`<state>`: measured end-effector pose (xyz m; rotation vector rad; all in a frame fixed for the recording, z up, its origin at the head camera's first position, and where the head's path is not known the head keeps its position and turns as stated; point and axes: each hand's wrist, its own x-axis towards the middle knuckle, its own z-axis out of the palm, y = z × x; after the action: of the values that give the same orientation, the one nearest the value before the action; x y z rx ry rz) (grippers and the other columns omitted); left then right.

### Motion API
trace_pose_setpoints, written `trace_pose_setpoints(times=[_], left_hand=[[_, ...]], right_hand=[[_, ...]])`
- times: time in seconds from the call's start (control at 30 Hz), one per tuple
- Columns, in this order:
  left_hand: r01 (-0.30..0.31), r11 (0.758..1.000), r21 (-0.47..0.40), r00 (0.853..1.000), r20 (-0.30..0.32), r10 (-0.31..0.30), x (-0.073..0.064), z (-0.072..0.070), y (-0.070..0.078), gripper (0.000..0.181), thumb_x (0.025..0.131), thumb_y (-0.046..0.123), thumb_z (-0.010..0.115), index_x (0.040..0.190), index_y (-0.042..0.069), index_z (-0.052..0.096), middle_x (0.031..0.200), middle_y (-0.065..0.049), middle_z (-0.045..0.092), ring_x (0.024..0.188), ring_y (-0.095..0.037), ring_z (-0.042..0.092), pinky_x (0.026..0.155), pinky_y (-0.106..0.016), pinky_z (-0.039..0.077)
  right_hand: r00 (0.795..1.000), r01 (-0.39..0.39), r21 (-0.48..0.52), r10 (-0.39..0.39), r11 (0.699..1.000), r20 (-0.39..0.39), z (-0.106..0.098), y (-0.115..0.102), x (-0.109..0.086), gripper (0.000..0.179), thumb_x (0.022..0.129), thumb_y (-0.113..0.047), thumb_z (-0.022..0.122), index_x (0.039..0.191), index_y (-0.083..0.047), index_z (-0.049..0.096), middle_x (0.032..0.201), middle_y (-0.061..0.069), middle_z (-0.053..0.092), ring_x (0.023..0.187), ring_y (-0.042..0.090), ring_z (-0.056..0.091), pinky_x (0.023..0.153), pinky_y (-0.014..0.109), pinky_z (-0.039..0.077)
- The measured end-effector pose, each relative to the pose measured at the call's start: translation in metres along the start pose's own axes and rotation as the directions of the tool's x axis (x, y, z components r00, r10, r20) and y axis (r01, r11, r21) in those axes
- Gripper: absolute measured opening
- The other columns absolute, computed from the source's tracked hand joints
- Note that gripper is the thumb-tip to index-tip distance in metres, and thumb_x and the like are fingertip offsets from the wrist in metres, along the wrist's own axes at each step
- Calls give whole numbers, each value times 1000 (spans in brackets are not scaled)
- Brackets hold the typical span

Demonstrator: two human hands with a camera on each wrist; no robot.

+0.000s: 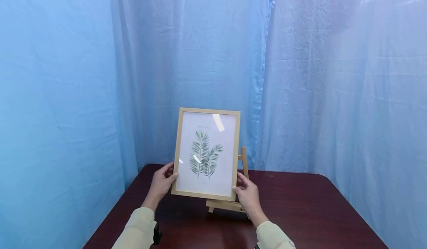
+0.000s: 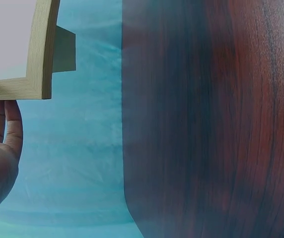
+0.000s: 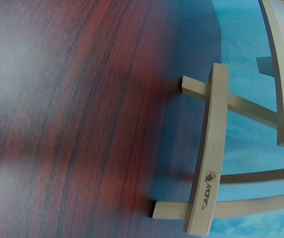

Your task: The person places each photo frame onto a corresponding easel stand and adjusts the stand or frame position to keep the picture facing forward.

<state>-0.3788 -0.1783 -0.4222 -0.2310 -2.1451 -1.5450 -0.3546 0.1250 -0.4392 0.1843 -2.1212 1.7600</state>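
A framed leaf print (image 1: 207,152) in a pale wooden frame is held up, slightly tilted, between both hands. My left hand (image 1: 161,182) grips its left edge low down, thumb in front and fingers behind. On the lower right edge, my right hand (image 1: 247,195) grips it the same way. Behind and below the picture stands a small wooden easel (image 1: 227,205), partly hidden by it. The right wrist view shows the easel's ledge (image 3: 209,158) with a printed logo, apart from the frame's lower edge. A flap (image 2: 65,49) juts from the frame's back in the left wrist view.
The easel's feet stand on a dark red-brown wooden table (image 1: 300,204) with rounded far corners. Light blue curtains (image 1: 200,56) hang behind the table and along both sides.
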Motion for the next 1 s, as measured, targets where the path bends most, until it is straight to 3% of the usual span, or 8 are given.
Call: trace_pose_setpoints(times=[0.27,0.57,1.0], left_hand=[[-21,999,-24,1000,16,21,-1,12,7,42,88,-5,69,128,-11,59,105,-21,67,91,-26,60,76,-26,50],[-26,999,-47,999,43,28,-1,26,11,42,87,-6,68,128,-11,59,104,-20,68,90,-25,60,76,-27,51],[-12,999,-35,997,81,15,-4,47,18,41,89,-3,68,129,-6,61,102,-14,68,88,-22,60,75,-31,52]], right_hand=[[1000,23,-54,-23,998,-14,-17,-2,2,53,86,10,66,137,5,55,120,25,64,112,37,62,85,30,54],[999,4,-46,-5,999,-35,-32,-1,1,53,86,10,64,138,6,54,120,27,63,108,39,64,76,26,55],[998,-6,-46,2,999,-67,-51,10,-1,54,87,11,64,139,5,53,121,28,63,105,38,65,76,27,56]])
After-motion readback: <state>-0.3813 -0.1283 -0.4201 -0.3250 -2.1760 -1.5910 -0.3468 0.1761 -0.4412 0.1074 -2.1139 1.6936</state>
